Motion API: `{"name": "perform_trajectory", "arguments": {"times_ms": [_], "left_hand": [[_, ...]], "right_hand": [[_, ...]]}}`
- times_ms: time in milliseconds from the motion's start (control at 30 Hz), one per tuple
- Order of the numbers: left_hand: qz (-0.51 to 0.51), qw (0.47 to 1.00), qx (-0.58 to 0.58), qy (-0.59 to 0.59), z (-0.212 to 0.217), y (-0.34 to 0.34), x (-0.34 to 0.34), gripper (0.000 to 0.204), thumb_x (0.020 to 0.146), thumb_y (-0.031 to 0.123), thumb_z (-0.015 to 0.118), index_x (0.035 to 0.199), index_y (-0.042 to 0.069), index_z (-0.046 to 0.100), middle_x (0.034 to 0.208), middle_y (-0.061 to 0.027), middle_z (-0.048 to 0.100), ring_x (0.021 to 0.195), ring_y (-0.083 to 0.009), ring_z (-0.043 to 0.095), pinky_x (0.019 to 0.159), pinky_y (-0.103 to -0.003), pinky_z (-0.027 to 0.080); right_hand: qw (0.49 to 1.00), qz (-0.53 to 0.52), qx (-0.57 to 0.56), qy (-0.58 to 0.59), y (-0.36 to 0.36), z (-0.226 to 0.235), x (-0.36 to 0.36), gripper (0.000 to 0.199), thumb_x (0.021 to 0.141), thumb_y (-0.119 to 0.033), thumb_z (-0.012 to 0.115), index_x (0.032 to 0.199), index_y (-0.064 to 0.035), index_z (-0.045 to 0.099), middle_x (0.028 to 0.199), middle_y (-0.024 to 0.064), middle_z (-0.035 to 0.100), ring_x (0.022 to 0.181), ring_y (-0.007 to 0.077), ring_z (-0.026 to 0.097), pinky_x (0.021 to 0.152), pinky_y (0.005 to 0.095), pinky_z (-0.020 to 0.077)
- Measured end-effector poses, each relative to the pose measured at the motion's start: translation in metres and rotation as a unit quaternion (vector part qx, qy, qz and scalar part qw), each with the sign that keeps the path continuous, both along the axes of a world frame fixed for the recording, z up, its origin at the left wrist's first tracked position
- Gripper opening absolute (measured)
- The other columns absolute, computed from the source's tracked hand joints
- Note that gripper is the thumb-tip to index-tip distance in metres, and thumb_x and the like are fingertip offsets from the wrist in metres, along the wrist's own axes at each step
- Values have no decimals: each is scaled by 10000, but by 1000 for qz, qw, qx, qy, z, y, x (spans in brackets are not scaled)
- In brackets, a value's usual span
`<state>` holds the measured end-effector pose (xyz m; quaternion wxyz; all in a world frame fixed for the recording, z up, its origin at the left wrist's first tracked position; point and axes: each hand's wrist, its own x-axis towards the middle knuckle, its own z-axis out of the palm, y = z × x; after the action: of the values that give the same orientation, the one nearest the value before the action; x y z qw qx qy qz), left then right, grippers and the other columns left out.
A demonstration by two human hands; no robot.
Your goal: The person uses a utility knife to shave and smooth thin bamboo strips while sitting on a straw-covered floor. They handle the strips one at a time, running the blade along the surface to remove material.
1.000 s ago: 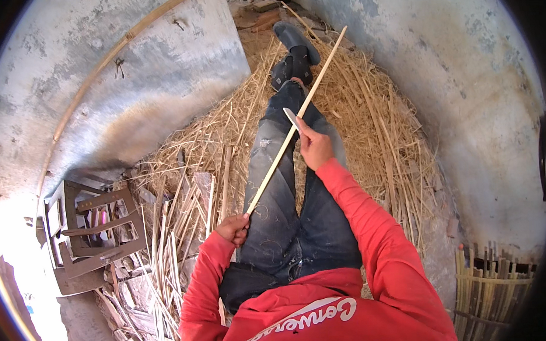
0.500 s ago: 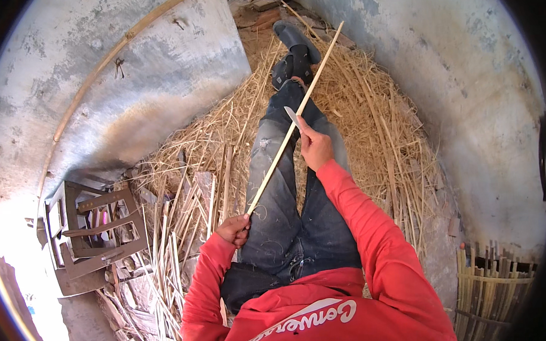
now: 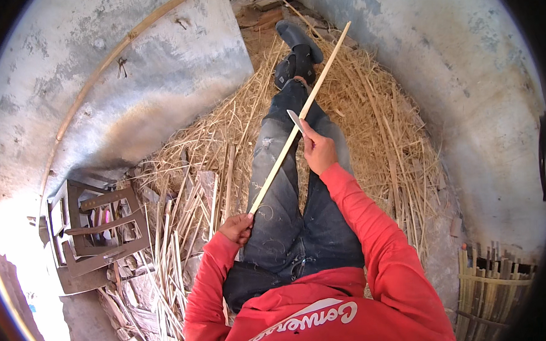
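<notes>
A long pale wooden strip point(image 3: 277, 165), which looks like split bamboo, slants across my legs point(image 3: 274, 189) from lower left to upper right. Its near end is gripped in my left hand point(image 3: 237, 228), resting by my left thigh. My right hand point(image 3: 319, 149) is closed round a knife whose short pale blade point(image 3: 294, 119) lies across the strip, about midway along it. The knife's handle is hidden inside the fingers. Thin curled shavings cling to the dark trousers near my left hand. Beyond my feet the strip's far end sticks out free.
Straw-like shavings point(image 3: 370, 160) cover the floor around my legs. Several split strips point(image 3: 167, 266) lie at the left beside a brown wooden frame point(image 3: 105, 229). A slatted bamboo basket point(image 3: 491, 289) stands at the lower right. Grey walls point(image 3: 439, 72) rise on both sides.
The strip has turned slightly, showing a broader pale face. My right hand and the knife have shifted a little down and toward the right; my left hand keeps its grip.
</notes>
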<state>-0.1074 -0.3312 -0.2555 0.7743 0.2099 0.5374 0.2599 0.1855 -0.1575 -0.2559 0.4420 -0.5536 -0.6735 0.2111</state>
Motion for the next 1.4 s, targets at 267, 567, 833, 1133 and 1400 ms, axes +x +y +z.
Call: {"name": "perform_trajectory", "arguments": {"times_ms": [267, 567, 833, 1133, 1400], "left_hand": [[-16, 999, -28, -7, 6, 1, -2, 378, 1038, 470, 609, 878, 137, 527, 562, 64, 311, 426, -70, 235, 404, -264, 188], [-9, 1000, -17, -11, 2, 3, 1, 393, 1034, 484, 614, 861, 140, 539, 575, 63, 339, 440, -61, 249, 412, -260, 183], [20, 998, 27, 57, 8, -8, 9, 382, 1007, 445, 678, 805, 147, 549, 586, 69, 392, 460, -57, 309, 425, -249, 216], [22, 990, 46, 135, 10, -8, 19, 377, 999, 422, 696, 762, 165, 554, 608, 65, 445, 490, -60, 374, 446, -246, 250], [6, 992, 38, 121, 15, -9, 16, 369, 996, 434, 694, 782, 163, 566, 616, 59, 475, 488, -57, 380, 443, -241, 245]], "right_hand": [[947, 290, -81, -111, -126, 22, -45, 460, 923, -118, 609, 1363, -235, 673, 765, 223, 648, 646, 401, 669, 586, 484, 528], [962, 251, -70, -77, -86, 7, -25, 367, 957, -158, 576, 1291, -215, 716, 697, 195, 639, 609, 394, 654, 603, 515, 527], [993, 80, -34, -74, -1, 15, -6, 381, 969, -123, 616, 1332, -209, 694, 971, 201, 710, 612, 353, 682, 551, 413, 531], [988, 141, -14, -59, -31, -14, -19, 528, 916, -96, 624, 1436, -185, 616, 688, 196, 639, 590, 374, 647, 583, 463, 529], [953, 284, -49, -92, -121, 9, -37, 461, 944, -102, 614, 1395, -185, 657, 653, 170, 626, 570, 351, 642, 553, 469, 508]]}}
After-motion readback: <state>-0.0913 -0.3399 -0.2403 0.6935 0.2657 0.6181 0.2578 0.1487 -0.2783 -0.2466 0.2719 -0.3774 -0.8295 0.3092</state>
